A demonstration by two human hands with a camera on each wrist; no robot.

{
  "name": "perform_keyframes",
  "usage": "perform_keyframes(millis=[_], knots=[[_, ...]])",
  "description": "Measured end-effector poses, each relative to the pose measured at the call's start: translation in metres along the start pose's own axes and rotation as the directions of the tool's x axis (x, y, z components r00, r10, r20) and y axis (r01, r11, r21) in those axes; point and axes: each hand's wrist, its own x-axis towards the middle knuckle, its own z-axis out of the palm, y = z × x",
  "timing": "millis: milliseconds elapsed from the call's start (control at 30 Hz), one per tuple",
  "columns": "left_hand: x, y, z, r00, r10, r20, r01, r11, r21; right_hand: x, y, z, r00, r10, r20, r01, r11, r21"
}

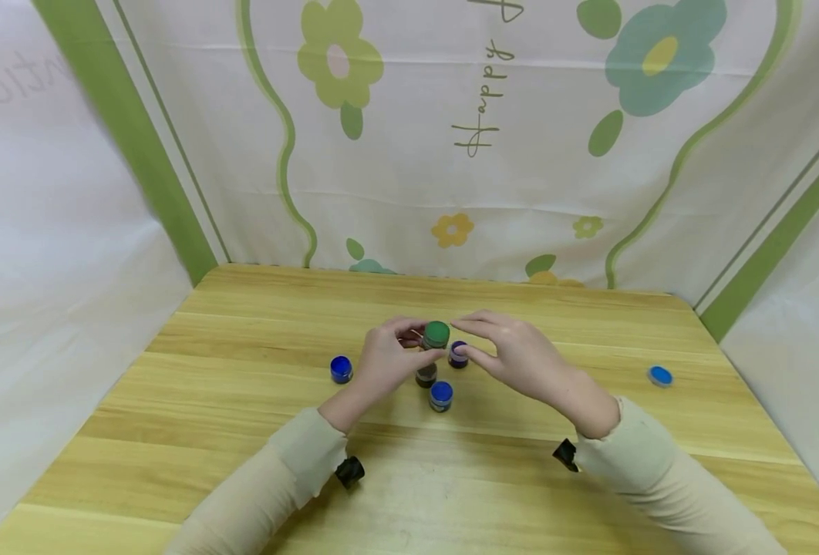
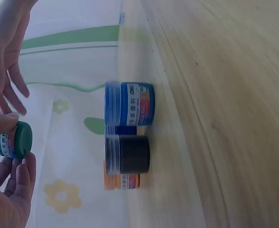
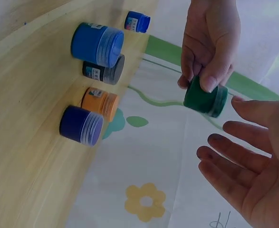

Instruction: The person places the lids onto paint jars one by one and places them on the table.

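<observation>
My left hand (image 1: 393, 358) pinches a small green paint jar (image 1: 436, 334) between thumb and fingers, raised above the table. In the right wrist view the green jar (image 3: 205, 97) lies tilted in that grip, its clear-edged lid end facing my right hand (image 3: 253, 166). My right hand (image 1: 520, 354) is spread beside the jar, fingers apart and holding nothing. Below the hands stand a black jar (image 2: 129, 154), a blue jar (image 1: 440, 395) and a purple jar (image 1: 459, 354). An orange jar (image 3: 99, 102) shows between them in the wrist views; my left hand and the green jar hide it from the head view.
Left of the group stands a deep blue jar (image 1: 342, 369). Far to the right a round blue lid (image 1: 660, 376) lies on the wooden table (image 1: 451, 493). A white cloth with printed flowers (image 1: 396, 169) hangs behind the table's back edge.
</observation>
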Motion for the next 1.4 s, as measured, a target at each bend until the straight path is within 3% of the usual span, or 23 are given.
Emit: perform_keyframes(millis=[300, 600, 900, 1133, 1400], knots=[[-0.008, -0.009, -0.016, 0.998, -0.063, 0.022, 0.060, 0.989, 0.137, -0.014, 0.015, -0.010, 0.999, 0.052, 0.010, -0.052, 0.998, -0.025], [-0.014, -0.010, -0.023, 0.988, -0.119, 0.100, 0.093, 0.968, 0.232, -0.039, 0.034, -0.021, 0.987, 0.155, 0.033, -0.153, 0.986, -0.059], [-0.022, -0.020, -0.026, 0.971, -0.127, 0.204, 0.068, 0.960, 0.273, -0.064, 0.056, -0.031, 0.975, 0.223, -0.011, -0.223, 0.970, -0.095], [-0.025, -0.024, -0.025, 0.954, -0.162, 0.253, 0.065, 0.933, 0.354, -0.084, 0.074, -0.037, 0.949, 0.315, -0.013, -0.315, 0.946, -0.077], [-0.030, -0.029, -0.023, 0.941, -0.161, 0.297, 0.026, 0.911, 0.412, -0.105, 0.100, -0.037, 0.942, 0.334, -0.047, -0.337, 0.936, -0.105]])
